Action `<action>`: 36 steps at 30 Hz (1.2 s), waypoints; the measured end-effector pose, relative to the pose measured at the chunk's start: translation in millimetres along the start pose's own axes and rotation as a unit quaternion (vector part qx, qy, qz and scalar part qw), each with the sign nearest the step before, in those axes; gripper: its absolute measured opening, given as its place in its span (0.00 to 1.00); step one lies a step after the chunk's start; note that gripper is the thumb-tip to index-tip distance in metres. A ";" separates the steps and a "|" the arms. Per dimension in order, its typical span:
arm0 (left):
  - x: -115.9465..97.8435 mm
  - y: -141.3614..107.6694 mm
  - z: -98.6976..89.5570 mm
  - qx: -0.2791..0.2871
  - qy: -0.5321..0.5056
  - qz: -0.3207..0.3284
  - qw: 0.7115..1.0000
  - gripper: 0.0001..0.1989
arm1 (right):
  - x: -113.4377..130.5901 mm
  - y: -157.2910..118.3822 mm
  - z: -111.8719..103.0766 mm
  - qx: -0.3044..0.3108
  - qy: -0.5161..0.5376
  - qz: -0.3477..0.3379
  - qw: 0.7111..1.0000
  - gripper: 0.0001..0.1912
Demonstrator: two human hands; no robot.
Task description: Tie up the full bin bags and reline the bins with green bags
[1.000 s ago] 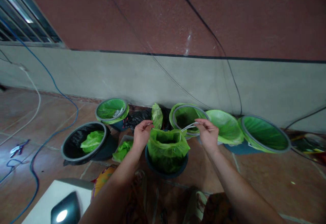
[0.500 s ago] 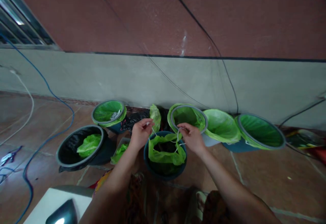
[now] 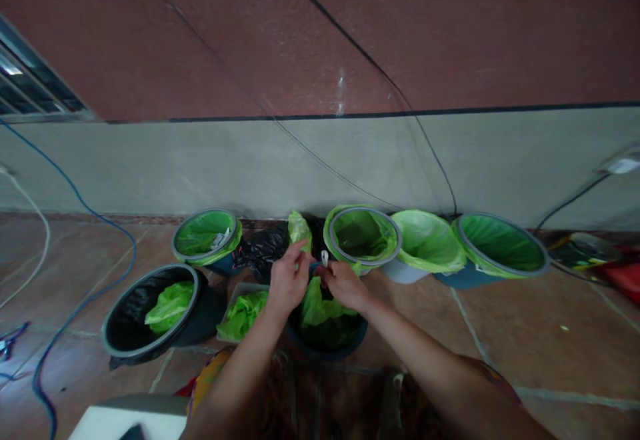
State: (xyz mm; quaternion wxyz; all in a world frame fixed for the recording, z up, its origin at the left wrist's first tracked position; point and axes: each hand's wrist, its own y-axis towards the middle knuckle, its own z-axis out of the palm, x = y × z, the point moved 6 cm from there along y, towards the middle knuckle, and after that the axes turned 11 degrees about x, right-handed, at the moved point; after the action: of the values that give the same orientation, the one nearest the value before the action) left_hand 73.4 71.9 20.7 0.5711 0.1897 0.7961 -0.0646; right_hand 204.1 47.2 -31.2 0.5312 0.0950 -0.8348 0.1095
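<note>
Between my feet stands a dark blue bin (image 3: 330, 353) with a light green drawstring trash bag (image 3: 320, 307) in it, its top gathered and drawn inward. My right hand (image 3: 345, 285) pinches the white drawstring (image 3: 325, 258), a short loop of which sticks up above the fingers. Close beside it, over the bin's far left rim, my left hand (image 3: 290, 277) has its fingers bent together on the drawstring; the stretch inside its grip is hidden.
Lined bins stand along the wall: a small one (image 3: 237, 243) at left, then a grey-rimmed one (image 3: 397, 253), a pale one (image 3: 430, 243) and a blue one (image 3: 465, 280) at right. A black-lined bin (image 3: 213, 317) and a tub of green bags (image 3: 246, 313) sit left. A blue cable (image 3: 133, 243) crosses the floor.
Both my hands have moved inward from either side of the bin and now nearly meet. The bag's mouth, spread open before, is pulled together. My view has shifted slightly.
</note>
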 end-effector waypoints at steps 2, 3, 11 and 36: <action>17.1 2.6 -6.7 -0.047 -0.022 -0.043 0.998 0.17 | 1.5 0.2 -10.3 0.000 -0.027 0.003 1.000 0.23; 23.4 4.2 -2.7 -0.022 -0.046 -0.056 0.997 0.19 | 4.6 -0.3 -13.1 0.013 -0.025 -0.010 1.000 0.24; 33.6 -4.8 53.3 0.261 -0.133 -0.048 0.955 0.12 | 8.2 -2.4 -34.8 -0.024 0.088 -0.032 0.995 0.24; 88.9 -0.1 28.1 -0.025 -0.323 -0.178 0.929 0.14 | -4.8 -35.7 -72.9 0.096 0.072 0.031 0.992 0.24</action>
State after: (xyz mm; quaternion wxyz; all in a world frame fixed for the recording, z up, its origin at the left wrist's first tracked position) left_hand 73.7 83.1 -71.9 0.7812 -0.0005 0.5904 -0.2026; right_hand 279.1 34.0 -2.6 0.5750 0.1111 -0.7823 0.2122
